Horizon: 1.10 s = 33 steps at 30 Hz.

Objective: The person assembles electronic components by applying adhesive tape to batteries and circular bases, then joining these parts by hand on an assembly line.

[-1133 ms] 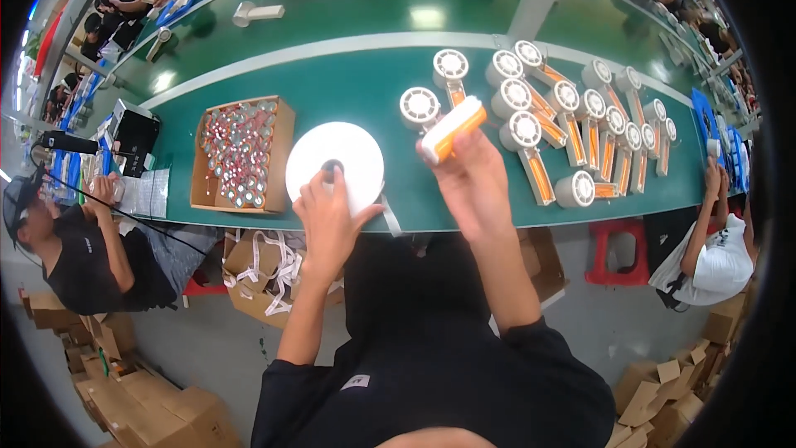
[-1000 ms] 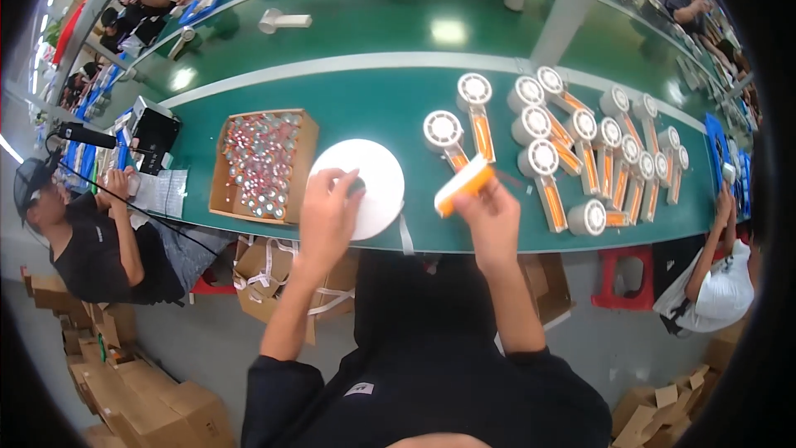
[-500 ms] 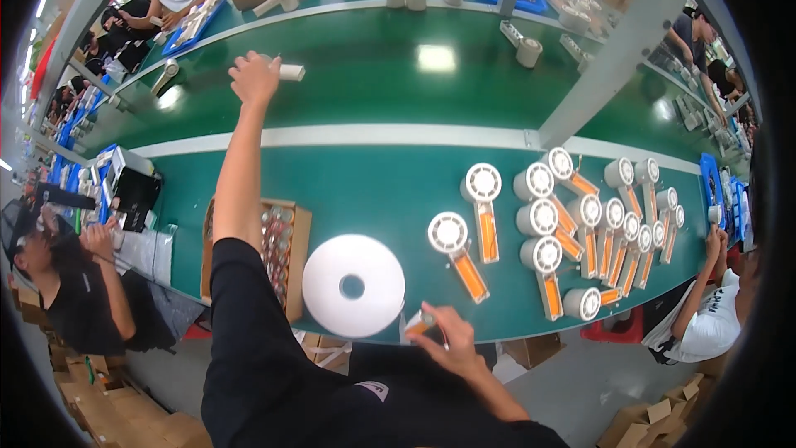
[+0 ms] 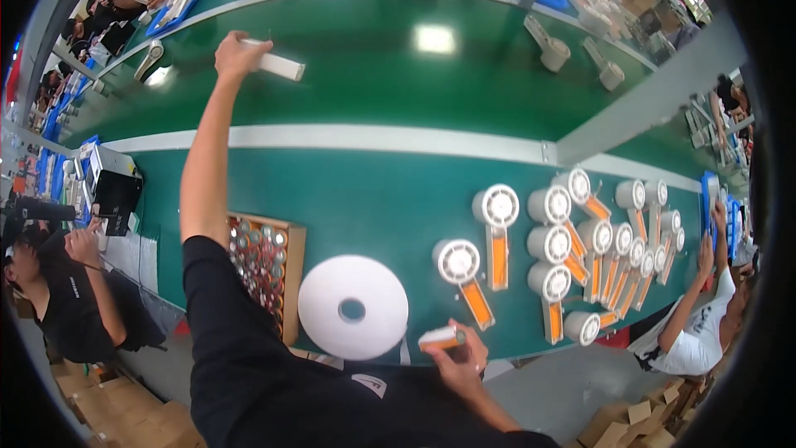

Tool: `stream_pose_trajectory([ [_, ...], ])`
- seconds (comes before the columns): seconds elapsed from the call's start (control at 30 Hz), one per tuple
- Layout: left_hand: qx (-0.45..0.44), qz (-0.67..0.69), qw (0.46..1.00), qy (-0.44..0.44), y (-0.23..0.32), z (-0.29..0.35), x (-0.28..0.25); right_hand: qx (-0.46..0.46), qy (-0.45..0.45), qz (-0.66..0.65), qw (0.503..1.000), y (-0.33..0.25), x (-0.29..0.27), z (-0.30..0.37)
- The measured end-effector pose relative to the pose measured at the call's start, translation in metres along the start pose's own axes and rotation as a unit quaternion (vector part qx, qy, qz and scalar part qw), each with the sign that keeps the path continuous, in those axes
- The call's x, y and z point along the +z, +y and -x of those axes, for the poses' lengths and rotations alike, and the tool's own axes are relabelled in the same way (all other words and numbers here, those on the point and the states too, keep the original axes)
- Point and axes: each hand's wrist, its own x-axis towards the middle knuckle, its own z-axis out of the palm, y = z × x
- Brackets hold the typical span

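My left hand [image 4: 235,56] reaches far over the green belt with its fingers closed round a white handheld fan; the long white handle [image 4: 282,65] shows, and the rest is hidden by the hand. By the near table edge my right hand [image 4: 467,361] pinches a small white and orange block [image 4: 441,338], whose exact kind I cannot make out. To the left of it lies a large white roll of tape [image 4: 319,315]. Open handheld fans with round white heads and orange strips in their handles lie to the right, the closest one [image 4: 458,262] just beyond my right hand.
A carton of small round metallic parts [image 4: 292,282] stands under my left forearm. A white rail [image 4: 373,138] divides table and belt, with a grey post [image 4: 655,95] at the right. More fans [image 4: 554,51] lie on the belt. Co-workers sit left, right and opposite.
My left hand has moved a little left and farther away, and more of the white handle shows. My right hand has shifted slightly right, with the block turned more level. The view has shifted a little.
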Motion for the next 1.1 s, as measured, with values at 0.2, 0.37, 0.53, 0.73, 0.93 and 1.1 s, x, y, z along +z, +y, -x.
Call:
stream_pose_trajectory([
  [0.2, 0.143, 0.262, 0.93, -0.212, 0.035, 0.137, -0.084, 0.032, -0.047, -0.132, 0.99, -0.001, -0.002, -0.014],
  [0.37, 0.297, 0.269, 0.891, -0.213, 0.066, 0.315, -0.127, 0.083, -0.08, -0.238, 0.964, -0.012, -0.016, -0.024],
  [0.53, 0.251, 0.306, 0.907, -0.146, 0.054, 0.438, -0.135, 0.072, -0.067, -0.334, 0.937, -0.012, -0.012, -0.052],
  [0.73, 0.254, 0.339, 0.898, -0.123, 0.06, 0.502, -0.115, 0.005, -0.042, -0.284, 0.958, 0.003, 0.01, -0.087],
  [0.93, 0.269, 0.32, 0.901, -0.113, 0.071, 0.516, -0.112, -0.026, -0.074, -0.241, 0.967, 0.02, -0.009, -0.134],
  [1.1, 0.32, 0.314, 0.889, -0.092, 0.092, 0.517, -0.084, -0.036, -0.06, -0.162, 0.984, 0.02, -0.018, -0.156],
])
